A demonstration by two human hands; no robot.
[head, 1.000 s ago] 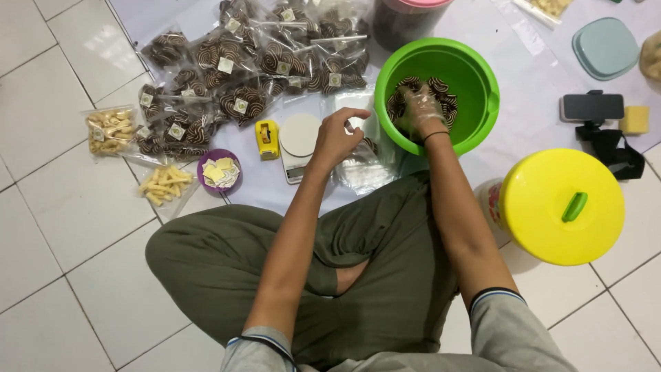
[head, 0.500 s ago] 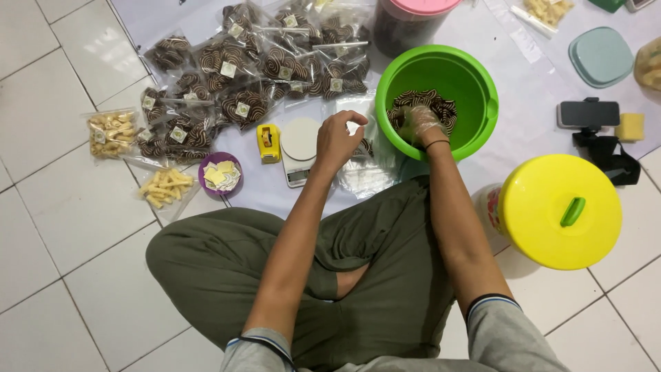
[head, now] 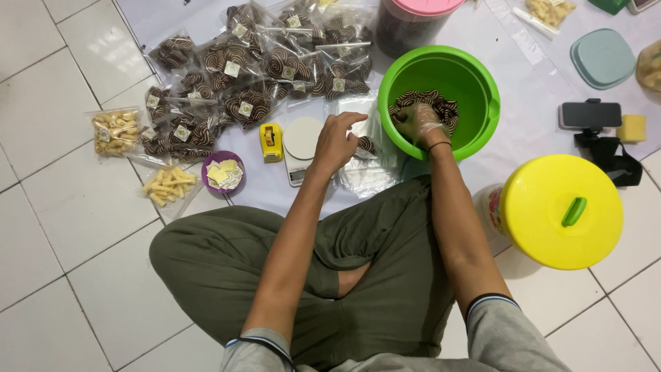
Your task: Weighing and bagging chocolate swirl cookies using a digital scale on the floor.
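Right hand sunk deeper into green bucket, grip closing on cookies; left hand pinching clear bag beside scale.

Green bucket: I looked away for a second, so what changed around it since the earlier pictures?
The right hand sank from the rim deeper into the green bucket, onto the brown snacks. The left hand barely moved, holding the clear bag beside the scale. The yellow lid and packed bags stayed put.
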